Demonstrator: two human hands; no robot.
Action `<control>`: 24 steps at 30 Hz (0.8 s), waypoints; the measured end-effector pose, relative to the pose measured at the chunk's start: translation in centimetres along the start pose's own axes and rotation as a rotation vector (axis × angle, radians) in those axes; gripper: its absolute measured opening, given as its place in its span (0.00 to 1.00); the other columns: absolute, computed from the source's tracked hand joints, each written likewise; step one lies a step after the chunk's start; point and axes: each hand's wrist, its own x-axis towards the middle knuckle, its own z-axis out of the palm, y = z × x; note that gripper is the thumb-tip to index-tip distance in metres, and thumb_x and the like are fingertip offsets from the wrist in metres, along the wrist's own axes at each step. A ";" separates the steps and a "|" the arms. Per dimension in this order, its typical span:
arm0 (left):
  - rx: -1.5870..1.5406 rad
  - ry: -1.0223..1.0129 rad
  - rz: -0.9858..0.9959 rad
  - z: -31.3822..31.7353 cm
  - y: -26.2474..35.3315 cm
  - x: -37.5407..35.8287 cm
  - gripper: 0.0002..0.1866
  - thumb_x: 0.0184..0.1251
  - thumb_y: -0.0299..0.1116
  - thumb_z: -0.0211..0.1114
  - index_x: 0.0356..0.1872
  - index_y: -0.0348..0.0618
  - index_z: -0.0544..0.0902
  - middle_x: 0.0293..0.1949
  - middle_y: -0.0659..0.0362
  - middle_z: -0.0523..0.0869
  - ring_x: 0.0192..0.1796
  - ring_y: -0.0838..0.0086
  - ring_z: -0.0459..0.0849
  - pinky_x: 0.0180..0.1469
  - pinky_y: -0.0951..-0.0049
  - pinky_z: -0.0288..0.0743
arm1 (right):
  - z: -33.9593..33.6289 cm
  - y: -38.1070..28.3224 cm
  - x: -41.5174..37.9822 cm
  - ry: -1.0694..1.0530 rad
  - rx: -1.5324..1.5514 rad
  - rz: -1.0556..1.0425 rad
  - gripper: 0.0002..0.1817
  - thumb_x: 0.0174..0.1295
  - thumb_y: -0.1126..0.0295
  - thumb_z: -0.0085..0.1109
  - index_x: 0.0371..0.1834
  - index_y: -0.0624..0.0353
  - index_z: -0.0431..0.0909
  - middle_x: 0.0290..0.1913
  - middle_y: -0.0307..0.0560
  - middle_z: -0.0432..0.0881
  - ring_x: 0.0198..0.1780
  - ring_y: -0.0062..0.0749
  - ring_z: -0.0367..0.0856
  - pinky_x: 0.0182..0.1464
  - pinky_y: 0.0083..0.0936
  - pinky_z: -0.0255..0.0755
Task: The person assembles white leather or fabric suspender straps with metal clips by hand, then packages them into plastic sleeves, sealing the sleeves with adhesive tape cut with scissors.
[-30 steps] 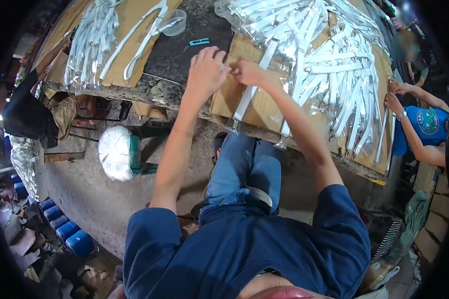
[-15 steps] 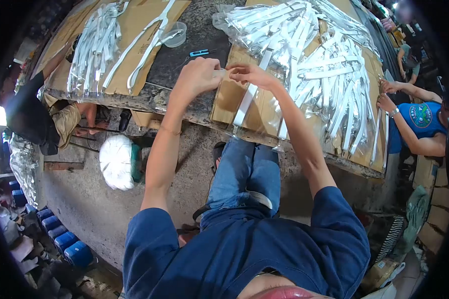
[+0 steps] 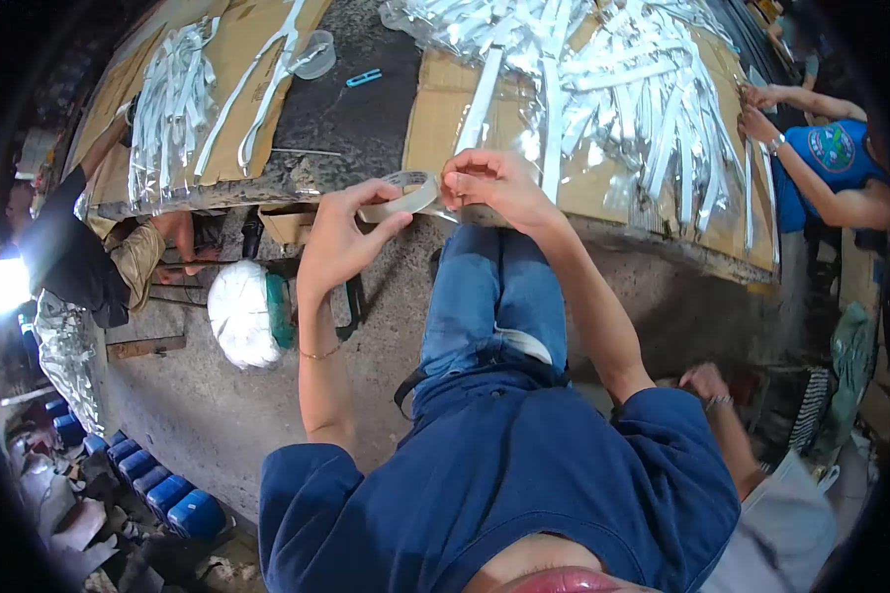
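My left hand (image 3: 338, 242) grips a roll of clear tape (image 3: 415, 197) between thumb and fingers, just above the table's near edge. Beside the roll, my right hand (image 3: 504, 190) is closed in a pinch at its right side; a loose tape end between those fingers is too small to make out. Beyond my hands, white straps (image 3: 482, 99) in clear plastic lie on a cardboard sheet (image 3: 430, 109). A big heap of the same wrapped straps (image 3: 628, 119) spreads to the right.
Blue thread snips (image 3: 364, 77) and a clear plastic tub (image 3: 314, 54) lie on the dark tabletop (image 3: 331, 124). More straps (image 3: 175, 109) are at left. Co-workers sit at both ends; another person's hand (image 3: 704, 381) shows behind my right arm. A white bundle (image 3: 239, 314) stands on the floor.
Both hands have come down toward my body, and the tape roll now shows clearly. My view has shifted, and another person has appeared at lower right.
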 end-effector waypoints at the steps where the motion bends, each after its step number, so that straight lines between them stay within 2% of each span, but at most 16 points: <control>1: 0.038 0.032 0.011 0.7 0.3 -1.0 0.13 0.57 0.31 0.72 0.38 0.33 0.82 0.32 0.50 0.87 0.35 0.65 0.87 0.42 0.72 0.76 | 0.7 0.1 -1.0 0.072 -0.078 0.040 0.10 0.69 0.71 0.59 0.47 0.67 0.79 0.37 0.41 0.83 0.38 0.22 0.80 0.44 0.19 0.75; 2: 0.013 0.031 0.006 1.6 0.7 -2.1 0.14 0.57 0.34 0.73 0.37 0.33 0.82 0.31 0.49 0.86 0.34 0.62 0.86 0.41 0.68 0.76 | 1.5 0.5 -2.4 0.180 -0.138 0.051 0.08 0.68 0.71 0.59 0.43 0.65 0.81 0.33 0.38 0.82 0.37 0.19 0.79 0.44 0.19 0.74; 3: 0.004 0.009 -0.012 2.7 1.1 -3.5 0.14 0.57 0.34 0.73 0.37 0.33 0.82 0.31 0.49 0.86 0.34 0.62 0.86 0.41 0.68 0.76 | 1.8 1.5 -4.1 0.193 -0.123 0.074 0.08 0.68 0.71 0.59 0.43 0.65 0.81 0.33 0.38 0.82 0.37 0.19 0.79 0.44 0.19 0.74; 5: 0.118 -0.125 -0.197 5.3 1.7 -5.9 0.16 0.57 0.39 0.73 0.34 0.35 0.84 0.29 0.46 0.85 0.33 0.57 0.85 0.39 0.64 0.77 | 2.1 4.2 -7.2 0.222 -0.166 0.020 0.07 0.68 0.71 0.59 0.38 0.65 0.82 0.32 0.39 0.83 0.36 0.19 0.79 0.43 0.18 0.75; 6: 0.217 -0.159 -0.166 7.0 1.6 -7.1 0.18 0.58 0.45 0.72 0.32 0.37 0.85 0.27 0.44 0.84 0.32 0.52 0.83 0.38 0.59 0.76 | 2.4 6.2 -9.0 0.293 -0.136 0.057 0.07 0.67 0.73 0.60 0.36 0.67 0.82 0.32 0.40 0.83 0.34 0.21 0.80 0.39 0.19 0.75; 7: 0.298 -0.097 -0.106 9.2 0.9 -8.3 0.19 0.58 0.45 0.72 0.27 0.35 0.83 0.26 0.41 0.82 0.30 0.51 0.83 0.34 0.60 0.75 | 2.4 9.0 -10.7 0.368 -0.056 0.049 0.06 0.65 0.75 0.60 0.35 0.67 0.83 0.31 0.40 0.83 0.32 0.21 0.80 0.34 0.19 0.74; 9: 0.381 -0.153 -0.184 12.6 -0.5 -9.6 0.21 0.60 0.50 0.68 0.27 0.38 0.85 0.28 0.41 0.83 0.31 0.46 0.83 0.35 0.56 0.76 | 2.5 12.0 -13.6 0.530 -0.024 0.160 0.06 0.64 0.75 0.62 0.35 0.67 0.84 0.30 0.41 0.83 0.30 0.21 0.80 0.32 0.19 0.73; 10: 0.380 -0.165 -0.184 13.9 -1.5 -9.9 0.21 0.60 0.50 0.68 0.27 0.38 0.85 0.28 0.41 0.83 0.31 0.46 0.83 0.35 0.56 0.76 | 2.1 12.9 -14.5 0.539 -0.018 0.167 0.06 0.64 0.75 0.62 0.35 0.67 0.84 0.30 0.41 0.83 0.30 0.21 0.80 0.32 0.19 0.73; 12: 0.469 -0.134 -0.115 15.9 -3.3 -9.0 0.23 0.64 0.53 0.63 0.27 0.41 0.87 0.27 0.41 0.84 0.31 0.46 0.84 0.36 0.55 0.77 | 1.0 14.5 -15.6 0.711 -0.058 0.177 0.06 0.61 0.74 0.64 0.35 0.67 0.85 0.28 0.42 0.85 0.28 0.21 0.81 0.31 0.18 0.75; 15: 0.627 -0.207 -0.139 18.3 -4.4 -5.8 0.25 0.65 0.55 0.61 0.27 0.40 0.87 0.28 0.42 0.86 0.32 0.47 0.86 0.38 0.55 0.79 | -1.6 16.8 -14.7 0.764 -0.073 0.100 0.06 0.61 0.73 0.65 0.35 0.67 0.86 0.29 0.43 0.86 0.29 0.21 0.81 0.32 0.18 0.76; 16: 0.629 -0.218 -0.132 19.0 -5.1 -4.6 0.25 0.65 0.55 0.61 0.27 0.40 0.87 0.28 0.42 0.86 0.32 0.47 0.86 0.38 0.55 0.79 | -2.2 17.5 -13.8 0.797 0.015 0.081 0.08 0.60 0.72 0.67 0.36 0.67 0.86 0.28 0.43 0.86 0.28 0.20 0.81 0.32 0.18 0.75; 21: 0.769 -0.205 -0.164 21.3 -7.9 0.3 0.28 0.63 0.57 0.62 0.30 0.36 0.87 0.31 0.42 0.87 0.38 0.50 0.87 0.42 0.54 0.80 | -4.0 18.5 -10.5 0.886 -0.022 0.088 0.09 0.57 0.70 0.70 0.35 0.66 0.86 0.27 0.43 0.86 0.27 0.21 0.81 0.31 0.19 0.75; 24: 0.757 -0.206 -0.208 22.1 -8.2 1.1 0.26 0.62 0.56 0.63 0.31 0.37 0.87 0.32 0.43 0.87 0.38 0.50 0.87 0.43 0.54 0.80 | -4.5 19.1 -9.3 1.048 -0.080 0.136 0.10 0.56 0.69 0.71 0.34 0.67 0.86 0.27 0.44 0.87 0.26 0.20 0.82 0.29 0.19 0.75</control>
